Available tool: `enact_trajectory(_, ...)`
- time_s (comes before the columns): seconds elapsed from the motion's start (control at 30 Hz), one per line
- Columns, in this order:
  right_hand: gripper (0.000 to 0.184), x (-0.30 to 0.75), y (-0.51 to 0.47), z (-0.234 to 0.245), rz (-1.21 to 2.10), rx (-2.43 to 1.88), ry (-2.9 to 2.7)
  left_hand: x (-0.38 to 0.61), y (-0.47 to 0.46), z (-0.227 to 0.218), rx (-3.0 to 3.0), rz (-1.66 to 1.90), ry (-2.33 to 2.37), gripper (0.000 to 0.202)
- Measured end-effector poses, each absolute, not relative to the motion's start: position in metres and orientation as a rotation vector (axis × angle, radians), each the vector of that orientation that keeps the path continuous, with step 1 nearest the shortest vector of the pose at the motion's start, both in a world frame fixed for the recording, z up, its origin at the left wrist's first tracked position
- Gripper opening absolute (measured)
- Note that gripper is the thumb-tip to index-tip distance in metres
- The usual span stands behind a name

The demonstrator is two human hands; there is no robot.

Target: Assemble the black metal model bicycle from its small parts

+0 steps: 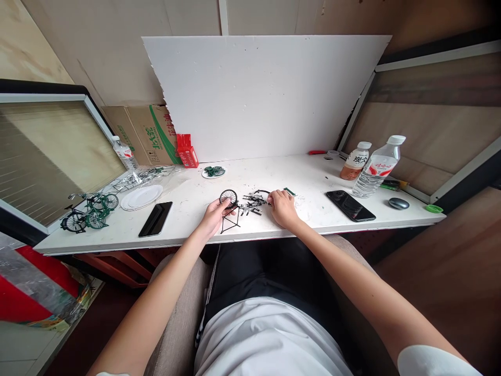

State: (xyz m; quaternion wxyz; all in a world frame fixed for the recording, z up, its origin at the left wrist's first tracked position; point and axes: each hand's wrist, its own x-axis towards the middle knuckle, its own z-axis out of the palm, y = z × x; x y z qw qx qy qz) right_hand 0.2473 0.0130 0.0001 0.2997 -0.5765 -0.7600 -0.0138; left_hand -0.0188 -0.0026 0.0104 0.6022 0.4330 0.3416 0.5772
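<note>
My left hand (216, 216) is closed on a small black toy bicycle wheel (228, 198), thumb and fingers gripping its lower part. Just below it, a thin black bicycle frame (230, 225) extends over the table's front edge; whether it joins the wheel I cannot tell. To the right, my right hand (283, 207) rests among small pieces with its fingers curled down and their tips hidden. Between the hands lies a pile of small black bicycle parts (255, 199). Behind the right hand, a small green piece (289, 191) shows.
Assembled green and black toy bicycles (94, 209) stand at the left end. White plates (141, 197), a phone (155, 219) and a plate of green parts (213, 172) are nearer. On the right are another phone (350, 205), a water bottle (378, 167) and a mouse (398, 203).
</note>
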Motion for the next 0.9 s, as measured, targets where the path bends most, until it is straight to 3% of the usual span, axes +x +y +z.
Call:
enact_trajectory(0.33, 0.026, 0.246, 0.010, 0.001, -0.102, -1.336, -2.120, -0.019, -0.002, 0.005, 1.152, 1.285, 0.786, 0.040)
enact_trajectory(0.7, 0.022, 0.245, 0.002, 0.011, 0.112, -1.013, -2.110, -0.021, -0.008, 0.005, 1.346, 1.175, 0.853, 0.043)
enact_trajectory(0.9, 0.021, 0.229, -0.010, 0.016, 0.069, -0.862, -2.116, -0.021, -0.007, 0.005, 1.336, 1.124, 0.831, 0.039)
